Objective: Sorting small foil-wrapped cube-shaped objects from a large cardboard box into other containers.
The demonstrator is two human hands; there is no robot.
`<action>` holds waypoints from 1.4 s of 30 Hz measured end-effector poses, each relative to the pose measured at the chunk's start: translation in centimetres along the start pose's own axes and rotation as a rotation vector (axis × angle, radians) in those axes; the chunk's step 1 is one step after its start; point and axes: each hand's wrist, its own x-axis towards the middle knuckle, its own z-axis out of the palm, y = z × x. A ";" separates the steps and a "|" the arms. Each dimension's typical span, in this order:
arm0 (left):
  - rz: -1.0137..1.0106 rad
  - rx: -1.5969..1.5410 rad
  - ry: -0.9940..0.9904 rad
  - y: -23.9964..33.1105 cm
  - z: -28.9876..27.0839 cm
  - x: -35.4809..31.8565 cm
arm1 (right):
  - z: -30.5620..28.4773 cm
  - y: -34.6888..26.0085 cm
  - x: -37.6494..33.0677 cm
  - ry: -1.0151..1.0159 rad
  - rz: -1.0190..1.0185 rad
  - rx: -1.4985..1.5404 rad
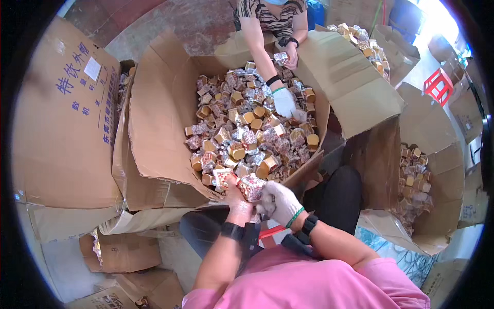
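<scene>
My left hand, bare, and my right hand, in a white glove, meet just in front of me at the near edge of a large open cardboard box. Together they grip a small red-and-white patterned wrapped packet. A second patterned packet sits by my left fingers at the box rim. The box is full of several small gold hexagonal pieces and foil-wrapped packets. Across the box, another person's white-gloved hand reaches into the pile, and their other hand holds a small packet.
A tall cardboard carton stands at the left. More open boxes with similar packets sit at the right and far right back. Flattened cartons lie at lower left. A red stool stands at right.
</scene>
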 end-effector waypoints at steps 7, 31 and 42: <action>-0.041 0.061 -0.085 1.3 -0.8 1.2 | -3.2 -1.8 -0.7 0.059 0.120 0.069; -0.443 1.153 -0.857 -12.6 18.3 -10.7 | -19.5 5.5 2.0 -0.020 -0.510 -1.159; -0.034 1.374 0.080 7.8 -1.7 7.3 | -11.7 -0.6 -2.8 0.141 0.059 -0.063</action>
